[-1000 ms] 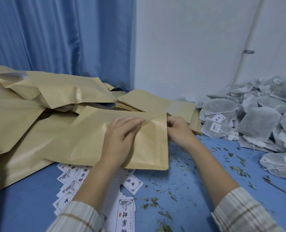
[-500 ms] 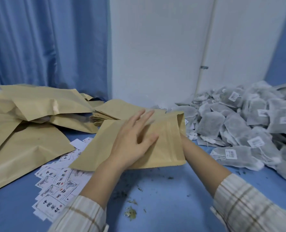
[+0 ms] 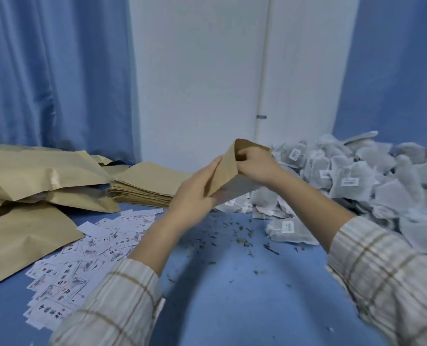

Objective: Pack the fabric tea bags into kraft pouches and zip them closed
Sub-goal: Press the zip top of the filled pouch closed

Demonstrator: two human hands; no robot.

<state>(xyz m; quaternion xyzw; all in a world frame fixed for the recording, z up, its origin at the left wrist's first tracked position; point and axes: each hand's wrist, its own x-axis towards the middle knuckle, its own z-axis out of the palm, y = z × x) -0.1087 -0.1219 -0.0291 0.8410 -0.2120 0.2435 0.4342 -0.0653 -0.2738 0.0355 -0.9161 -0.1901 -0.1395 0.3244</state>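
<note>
1. Blue tabletop (image 3: 232,295), white wall behind; your pouch (image 3: 226,168) is lifted above it, left of the tea bags (image 3: 357,181).
2. Your left hand (image 3: 195,193) pinches one wall; right hand (image 3: 256,163) fingers curl inside the mouth.
3. Light, creasable kraft: hold it by the rim.

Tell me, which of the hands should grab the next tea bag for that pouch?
Probably the right hand: the tea bag pile lies just beside it on the right. The left hand grips the kraft pouch from below and can keep holding it.
</note>
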